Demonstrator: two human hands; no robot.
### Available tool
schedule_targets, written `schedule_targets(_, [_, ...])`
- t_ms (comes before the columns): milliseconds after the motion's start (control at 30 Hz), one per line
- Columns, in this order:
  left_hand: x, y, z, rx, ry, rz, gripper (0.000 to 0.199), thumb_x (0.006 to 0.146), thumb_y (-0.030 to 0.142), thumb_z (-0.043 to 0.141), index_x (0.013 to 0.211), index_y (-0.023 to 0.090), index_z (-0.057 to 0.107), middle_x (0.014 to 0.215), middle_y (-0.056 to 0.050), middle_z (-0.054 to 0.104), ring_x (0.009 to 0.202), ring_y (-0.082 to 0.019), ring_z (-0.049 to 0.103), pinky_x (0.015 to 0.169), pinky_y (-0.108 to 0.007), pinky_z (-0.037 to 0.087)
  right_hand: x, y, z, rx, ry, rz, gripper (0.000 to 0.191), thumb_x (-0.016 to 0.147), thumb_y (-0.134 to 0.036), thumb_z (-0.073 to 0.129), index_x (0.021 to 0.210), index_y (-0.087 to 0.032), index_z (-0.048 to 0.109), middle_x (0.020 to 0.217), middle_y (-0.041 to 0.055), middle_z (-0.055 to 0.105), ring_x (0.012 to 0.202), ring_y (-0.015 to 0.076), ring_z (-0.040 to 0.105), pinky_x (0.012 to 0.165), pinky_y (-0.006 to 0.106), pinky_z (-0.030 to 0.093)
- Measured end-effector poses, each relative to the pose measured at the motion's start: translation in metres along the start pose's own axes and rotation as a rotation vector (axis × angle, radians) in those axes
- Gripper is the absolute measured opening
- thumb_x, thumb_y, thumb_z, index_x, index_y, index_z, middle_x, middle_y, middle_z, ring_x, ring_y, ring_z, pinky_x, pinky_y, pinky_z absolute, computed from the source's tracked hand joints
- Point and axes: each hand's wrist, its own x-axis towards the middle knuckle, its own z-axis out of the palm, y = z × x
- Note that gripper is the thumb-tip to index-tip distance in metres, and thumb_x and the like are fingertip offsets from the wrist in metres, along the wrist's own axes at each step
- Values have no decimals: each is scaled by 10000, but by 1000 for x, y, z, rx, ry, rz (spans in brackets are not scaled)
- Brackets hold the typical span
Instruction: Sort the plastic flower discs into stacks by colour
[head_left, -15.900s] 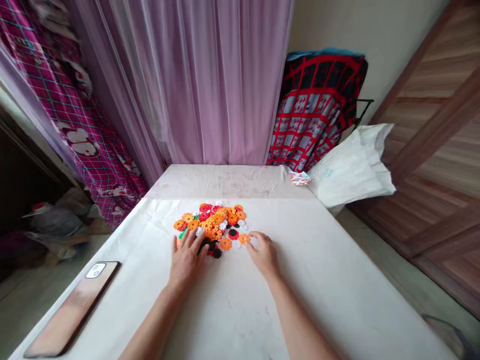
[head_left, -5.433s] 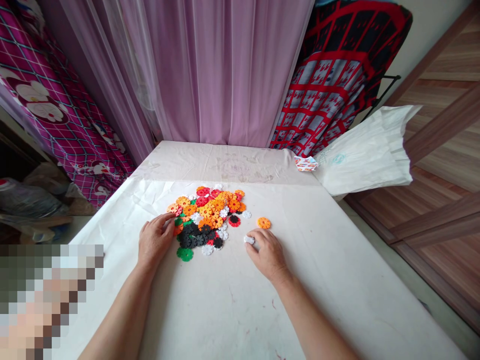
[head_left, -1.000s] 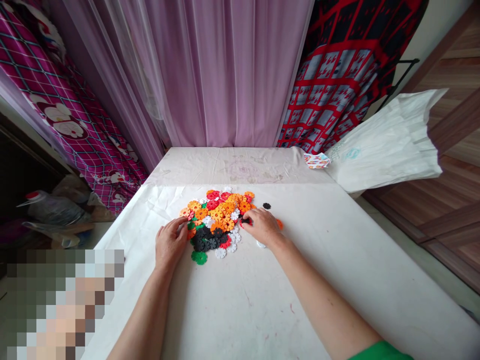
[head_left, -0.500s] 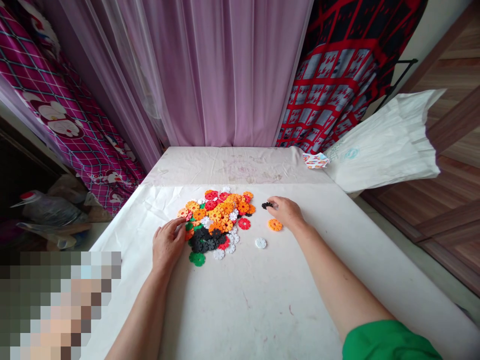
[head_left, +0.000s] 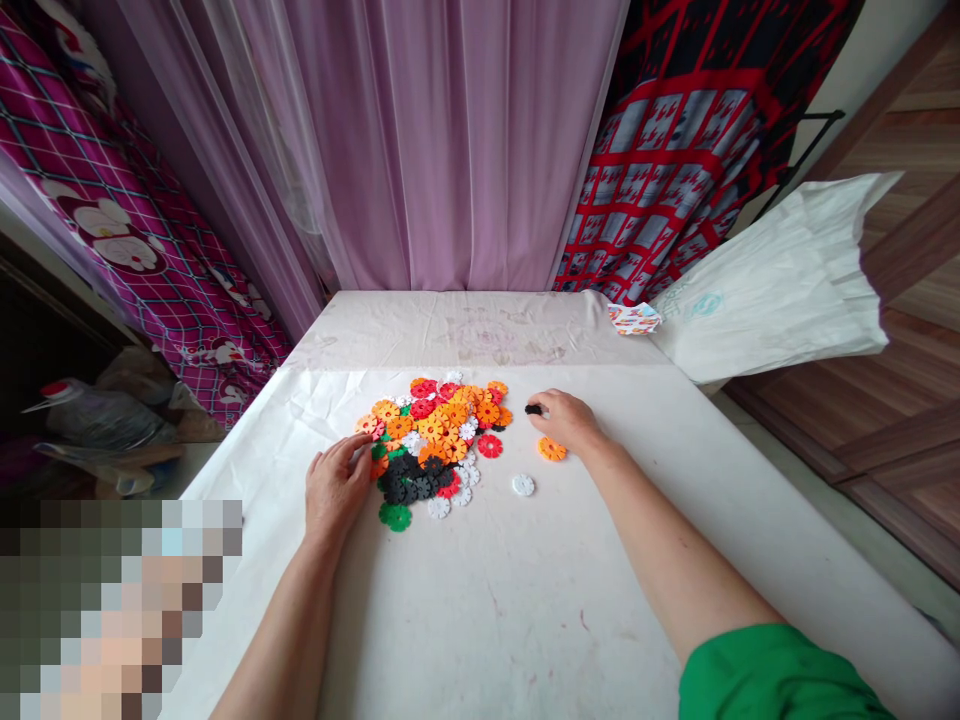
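Observation:
A loose pile of flower-shaped plastic discs [head_left: 450, 418] in orange, red, black, white and green lies on the white-covered table. At the pile's left edge rests my left hand [head_left: 339, 482], fingers slightly bent and apart, with the fingertips touching or very near the outer discs. To the right of the pile, my right hand [head_left: 568, 418] pinches a black disc [head_left: 533, 409], seen nearly edge-on. Just below that hand lies an orange disc [head_left: 552, 449]. A white disc [head_left: 523, 485] sits nearer me, and a red disc [head_left: 490, 445] lies at the pile's right side.
A large white bag [head_left: 780, 280] stands at the table's right far edge beside a small patterned packet [head_left: 634, 319]. Curtains [head_left: 450, 150] hang behind the table [head_left: 480, 600]. On the left, a plastic bottle [head_left: 97, 420] is beyond the table edge; a pixelated patch covers the lower left corner.
The black disc in my right hand has tilted and now shows more of its edge. My left hand has stayed in place. The view has shifted very slightly.

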Motion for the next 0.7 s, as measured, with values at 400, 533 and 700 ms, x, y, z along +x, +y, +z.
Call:
schedule_targets(400, [-1, 1, 0, -4, 17, 1, 343, 900, 404, 421, 1041, 283, 709, 1153, -33, 736, 1105, -246, 650, 1113, -472, 346, -2, -5, -8, -23, -64, 28, 285, 874, -247, 563, 1132, -241, 685, 1151, 57, 672, 1022, 189, 618, 837, 269, 431])
schedule_targets(533, [-1, 1, 0, -12, 3, -3, 356, 899, 407, 410, 1053, 278, 705, 1163, -41, 732, 1124, -252, 641, 1117, -487, 336, -17, -24, -15, -11, 2, 33, 232, 888, -256, 555, 1072, -231, 695, 1150, 59, 675, 1038, 193, 609, 842, 273, 429])
schedule_targets(700, [-1, 2, 0, -12, -7, -17, 368, 899, 417, 399, 1070, 279, 694, 1192, -44, 721, 1161, -252, 626, 1145, -503, 293, -40, -62, -14, 35, -29, -82, 126, 862, -302, 616, 924, -237, 704, 1029, 35, 719, 996, 189, 612, 846, 273, 420])
